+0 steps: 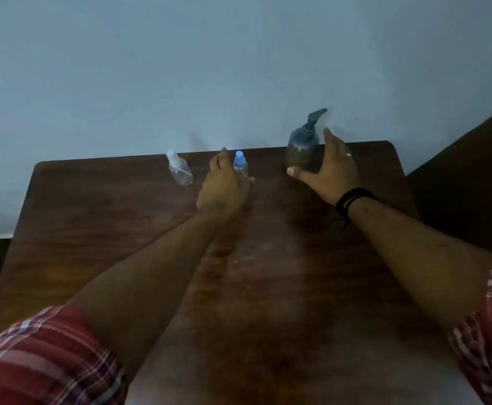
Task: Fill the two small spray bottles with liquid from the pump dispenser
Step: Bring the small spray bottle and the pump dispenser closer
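Both hands reach away over table (268, 287) toward far edge.

Left hand (221, 188): fingers curling round blue-capped spray bottle (240, 166), upright; firm grip cannot tell.

Right hand (329, 168): spread wide, empty, flanking upright pump dispenser (303, 147), nozzle pointing right.

White-capped spray bottle (180, 170) farther left, untouched.

No readable labels.

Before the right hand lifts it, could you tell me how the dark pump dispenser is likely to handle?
The pump dispenser looks well filled with dark liquid, so probably heavy for its size. Its smooth rounded body could slip in a loose grip. It stands upright at the table back edge on a broad base, so a low push should slide it rather than tip it.
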